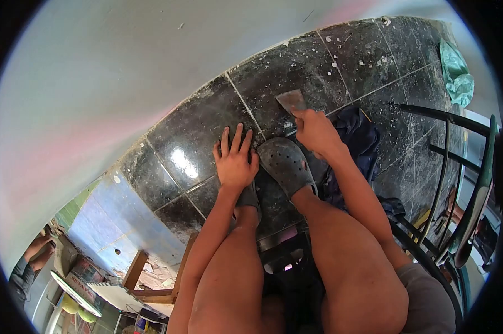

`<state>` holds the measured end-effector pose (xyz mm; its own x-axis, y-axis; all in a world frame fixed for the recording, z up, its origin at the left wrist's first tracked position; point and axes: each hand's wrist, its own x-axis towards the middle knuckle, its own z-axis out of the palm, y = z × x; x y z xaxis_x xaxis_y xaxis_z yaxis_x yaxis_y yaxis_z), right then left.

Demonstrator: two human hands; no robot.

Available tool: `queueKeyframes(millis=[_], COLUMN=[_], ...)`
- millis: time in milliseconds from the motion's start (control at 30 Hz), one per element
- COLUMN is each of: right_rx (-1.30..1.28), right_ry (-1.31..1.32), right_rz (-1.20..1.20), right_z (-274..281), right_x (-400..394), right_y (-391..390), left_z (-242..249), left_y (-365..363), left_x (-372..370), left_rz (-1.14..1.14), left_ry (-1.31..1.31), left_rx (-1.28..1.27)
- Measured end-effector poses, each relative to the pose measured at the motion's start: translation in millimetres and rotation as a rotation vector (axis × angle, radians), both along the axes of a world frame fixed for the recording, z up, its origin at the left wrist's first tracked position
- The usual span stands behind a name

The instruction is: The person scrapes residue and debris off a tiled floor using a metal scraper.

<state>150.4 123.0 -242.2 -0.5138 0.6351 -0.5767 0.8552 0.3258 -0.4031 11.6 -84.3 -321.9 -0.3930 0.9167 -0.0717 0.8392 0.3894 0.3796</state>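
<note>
In the head view, my right hand (320,132) is closed around the handle of a scraper (292,101). Its wide, dull metal blade lies at the black tiled floor (262,94), which is spotted with white specks. Fingers spread, my left hand (236,161) rests flat on the tiles, left of my dark clog (285,161). The other clog is mostly hidden behind my left hand and forearm. A dark cloth (354,139) lies crumpled on the floor beside my right wrist.
A pale wall (123,67) borders the tiles. At the right stand a dark chair (446,167) and a green plastic bag (457,75). A wooden frame (135,271) is at the lower left. Another person's legs (37,250) show at the far left.
</note>
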Motion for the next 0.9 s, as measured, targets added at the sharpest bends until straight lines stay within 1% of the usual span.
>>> queueKeyframes(millis=[67,133,267,400,567,667,767,900], right_rx=[0.039,0.008,0.006,-0.015,-0.003,-0.024,0.013,-0.021], right_ry=[0.020,-0.036,-0.051,-0.071,-0.055,-0.123,-0.096,-0.147], right_rz=[0.009,0.031,0.054,0.027,0.103,0.142,0.158,0.172], right_z=[-8,-8,12,13,11,11,7,14], right_x=[-3,-3,0,-6,-32,-47,-55,-66], right_y=[3,4,-1,0,18,28,31,32], left_z=[0,0,0,0,2,2,2,3], left_y=[1,1,1,1,2,2,3,1], left_x=[1,0,0,0,0,0,0,0], left_rz=[-0.002,0.000,-0.001,0.003,-0.002,-0.004,-0.001,0.004], left_ry=[0.000,-0.002,-0.004,-0.002,-0.007,-0.006,-0.005,-0.007], left_rx=[0.003,-0.001,0.000,0.011,0.003,-0.002,-0.009,-0.016])
